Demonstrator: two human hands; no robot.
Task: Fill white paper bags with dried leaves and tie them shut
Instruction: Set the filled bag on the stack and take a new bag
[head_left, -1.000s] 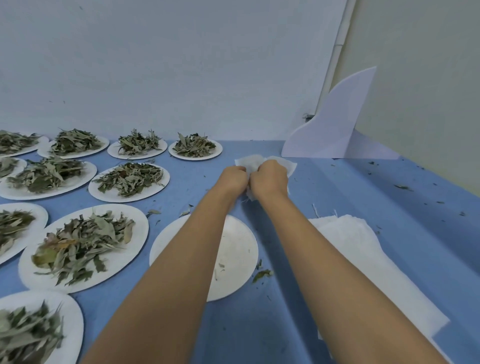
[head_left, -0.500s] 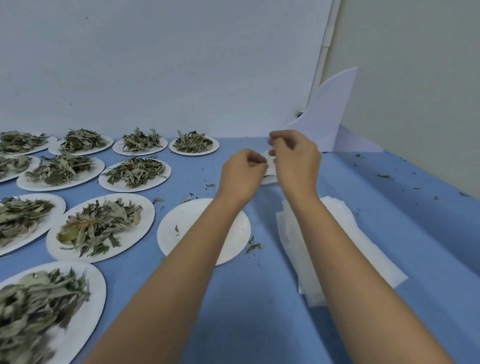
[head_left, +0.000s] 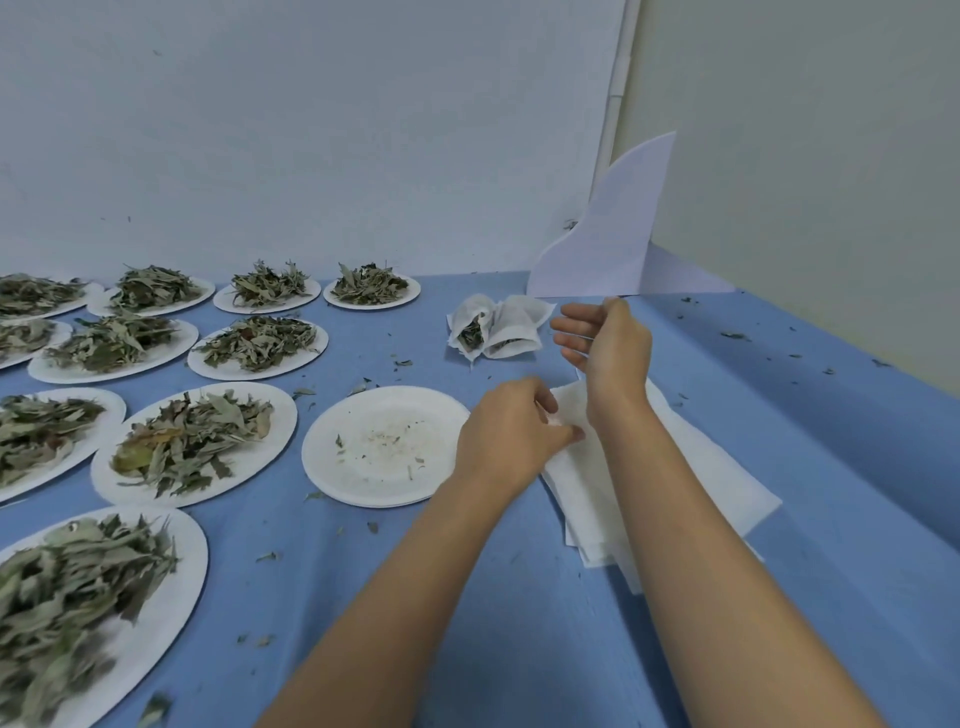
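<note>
I see two filled white paper bags (head_left: 511, 325) crumpled, leaves (head_left: 470, 333) dark inside | left hand (head_left: 514, 431) pinches flat white bag stack (head_left: 691, 467) | right hand (head_left: 605, 343) relaxed, empty.

Bright, soft, diffuse light with a cool bluish cast, faint shadows on the blue tabletop (head_left: 545, 649), wide-angle bending toward the frame edges, and the bottom-left plate of leaves (head_left: 166, 623) smeared by blur.

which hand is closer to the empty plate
Left. The left hand sits just off the right rim of the empty plate, pinching the stack of white bags; the right hand is raised farther right, above that stack.
</note>
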